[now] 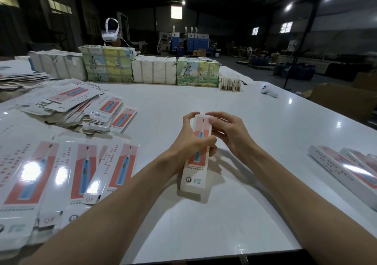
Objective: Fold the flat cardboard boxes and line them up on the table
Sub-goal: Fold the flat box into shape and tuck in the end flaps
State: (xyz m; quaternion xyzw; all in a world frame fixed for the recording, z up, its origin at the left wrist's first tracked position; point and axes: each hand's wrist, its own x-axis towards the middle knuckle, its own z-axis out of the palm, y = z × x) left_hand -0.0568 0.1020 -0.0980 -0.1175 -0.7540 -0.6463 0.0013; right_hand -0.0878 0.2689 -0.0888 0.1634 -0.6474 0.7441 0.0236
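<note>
Item: toothbrush box (193,180), partly formed, held at mid-table (204,224). My left hand (189,144) wraps its middle; my right hand (228,134) pinches the far end. Risks: overtight squeeze likely creases panel; badly tucked flap may spring open.

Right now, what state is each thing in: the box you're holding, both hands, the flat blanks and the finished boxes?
held box, partly folded, near flap looks untucked, gripped by both hands.
left hand, curled round the box's middle.
right hand, pinching its far end.
flat boxes, unfolded, overlapping on the table at left.
loose heap, flat, piled untidily behind them.
folded boxes, finished, lying side by side at right.
</note>
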